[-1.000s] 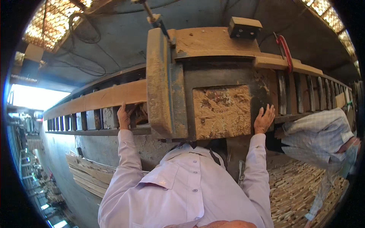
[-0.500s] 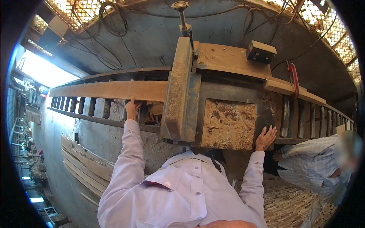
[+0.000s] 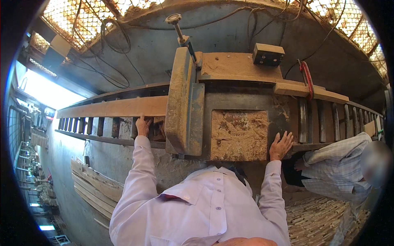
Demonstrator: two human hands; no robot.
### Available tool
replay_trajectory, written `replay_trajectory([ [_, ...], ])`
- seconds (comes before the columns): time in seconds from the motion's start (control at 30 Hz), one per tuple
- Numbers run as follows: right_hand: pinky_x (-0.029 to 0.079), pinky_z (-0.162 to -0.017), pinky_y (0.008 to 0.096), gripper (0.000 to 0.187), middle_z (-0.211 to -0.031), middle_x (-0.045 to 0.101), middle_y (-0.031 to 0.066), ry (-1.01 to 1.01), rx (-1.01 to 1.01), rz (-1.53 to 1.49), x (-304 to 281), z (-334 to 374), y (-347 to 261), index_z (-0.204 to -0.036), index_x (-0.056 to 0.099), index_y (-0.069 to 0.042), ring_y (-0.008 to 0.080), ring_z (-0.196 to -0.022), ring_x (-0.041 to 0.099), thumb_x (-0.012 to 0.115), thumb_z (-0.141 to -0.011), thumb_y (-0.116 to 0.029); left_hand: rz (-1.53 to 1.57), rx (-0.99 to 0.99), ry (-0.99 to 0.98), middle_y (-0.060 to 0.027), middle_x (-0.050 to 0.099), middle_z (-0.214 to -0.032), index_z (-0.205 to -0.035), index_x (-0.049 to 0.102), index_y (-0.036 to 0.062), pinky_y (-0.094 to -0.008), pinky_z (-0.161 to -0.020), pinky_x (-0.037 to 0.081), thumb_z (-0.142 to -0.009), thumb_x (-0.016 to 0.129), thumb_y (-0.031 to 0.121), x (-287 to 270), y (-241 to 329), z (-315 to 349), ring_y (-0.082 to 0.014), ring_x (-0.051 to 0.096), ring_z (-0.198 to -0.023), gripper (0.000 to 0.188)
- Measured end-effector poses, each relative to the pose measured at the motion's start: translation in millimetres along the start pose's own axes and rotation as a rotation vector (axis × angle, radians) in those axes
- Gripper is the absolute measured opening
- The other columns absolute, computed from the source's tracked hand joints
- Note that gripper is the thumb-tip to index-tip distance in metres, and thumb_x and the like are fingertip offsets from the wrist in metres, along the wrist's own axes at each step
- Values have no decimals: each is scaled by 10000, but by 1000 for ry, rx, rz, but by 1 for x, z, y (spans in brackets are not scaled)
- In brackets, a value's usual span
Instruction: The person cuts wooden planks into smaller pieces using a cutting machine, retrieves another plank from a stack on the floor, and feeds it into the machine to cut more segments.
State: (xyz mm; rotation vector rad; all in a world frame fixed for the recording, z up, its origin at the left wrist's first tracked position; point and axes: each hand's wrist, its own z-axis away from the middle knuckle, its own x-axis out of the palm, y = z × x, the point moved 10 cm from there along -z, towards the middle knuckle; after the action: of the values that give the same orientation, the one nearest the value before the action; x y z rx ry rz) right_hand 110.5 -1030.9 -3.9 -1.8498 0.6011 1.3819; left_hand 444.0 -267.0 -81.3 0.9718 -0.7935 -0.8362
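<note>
A long wooden plank point(image 3: 115, 107) lies on the left roller track and runs under the dusty cast head of a woodworking machine point(image 3: 179, 102). My left hand point(image 3: 142, 126) is at the plank's near edge, a fingertip pressed on the wood and the other fingers partly hidden below it. My right hand point(image 3: 281, 146) rests flat on the right front corner of the machine's table point(image 3: 240, 98), fingers spread, holding nothing. Between my hands a square panel point(image 3: 239, 135) in the table is covered with sawdust.
A red clamp point(image 3: 306, 80) holds a wooden strip point(image 3: 310, 92) along the right roller track point(image 3: 336, 123). Another person point(image 3: 336, 164) in a checked shirt is close on my right. Stacked boards point(image 3: 96, 184) lie at lower left; many wood strips point(image 3: 320, 221) cover the lower right. Cables hang behind.
My view has shifted slightly, so the machine appears a little further left. Both hands keep their places, the left at the plank and the right on the table.
</note>
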Motion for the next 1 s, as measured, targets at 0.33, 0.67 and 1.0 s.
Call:
replay_trajectory([
  [0.33,319,-1131,477,545,-1435,494,233,-24,-244,-482,11,-1,-102,-1306,565,6,360,-1364,426,624,-951,-403,-321,-85,-251,-32,617,-733,-933,620,-17,-303,-531,497,-903,736,427,72,-36,56,-174,606,-607,460],
  [0.67,447,-966,465,511,-1209,592,132,-116,-480,-376,41,24,-286,-1233,607,-68,356,-1109,568,753,-840,-359,-231,-28,-366,-112,690,-858,-1074,619,-56,-332,-599,549,-939,691,370,82,-20,84,-215,676,-689,453],
  [1.0,524,-849,458,355,-1132,617,170,-294,-413,-370,66,-11,-267,-1107,609,-31,373,-995,635,708,-887,-292,-65,-126,-136,-129,689,-944,-1085,598,-3,-306,-644,587,-993,615,320,-34,-16,171,-237,708,-780,336],
])
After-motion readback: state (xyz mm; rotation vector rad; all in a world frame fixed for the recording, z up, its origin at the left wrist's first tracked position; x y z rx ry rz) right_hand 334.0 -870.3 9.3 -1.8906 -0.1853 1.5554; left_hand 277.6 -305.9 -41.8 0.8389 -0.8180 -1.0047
